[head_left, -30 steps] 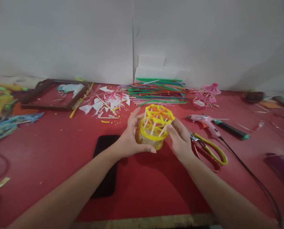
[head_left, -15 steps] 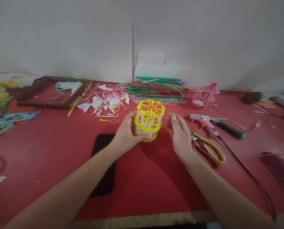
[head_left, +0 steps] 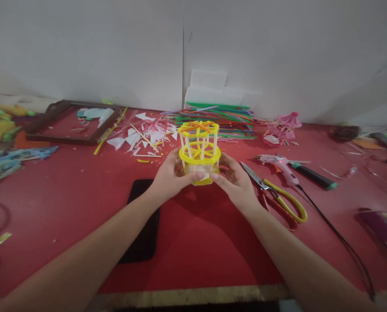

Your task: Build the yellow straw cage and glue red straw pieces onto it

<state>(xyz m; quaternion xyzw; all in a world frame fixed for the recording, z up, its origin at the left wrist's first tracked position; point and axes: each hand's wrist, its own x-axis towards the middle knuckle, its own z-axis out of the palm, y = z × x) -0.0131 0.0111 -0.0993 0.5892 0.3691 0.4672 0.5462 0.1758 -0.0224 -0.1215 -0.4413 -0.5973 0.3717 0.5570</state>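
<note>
Between my hands is a small tiered craft model (head_left: 200, 157), with yellow rings, pale upright sticks and orange strips crossing its top. My left hand (head_left: 172, 175) grips its base from the left, thumb across the front. From the right, my right hand (head_left: 235, 180) closes on the same base, its thumb near the left one. Some fingers are hidden behind the model. It is held upright over the red table. To the right of my right hand lie scissors (head_left: 271, 190) with one yellow and one red handle. A black phone (head_left: 141, 236) lies partly under my left forearm.
A pink glue gun (head_left: 279, 167) with a trailing cord and a dark cutter (head_left: 313, 175) lie at right. Behind are colourful pipe cleaners (head_left: 216, 119), white scraps (head_left: 133, 138) and a pink model (head_left: 282, 128). A brown frame (head_left: 60, 138) is at back left, a purple packet (head_left: 380, 229) far right.
My right hand has moved left and taken hold of the model's base. The model has been raised slightly and turned, showing more of its upright sticks.
</note>
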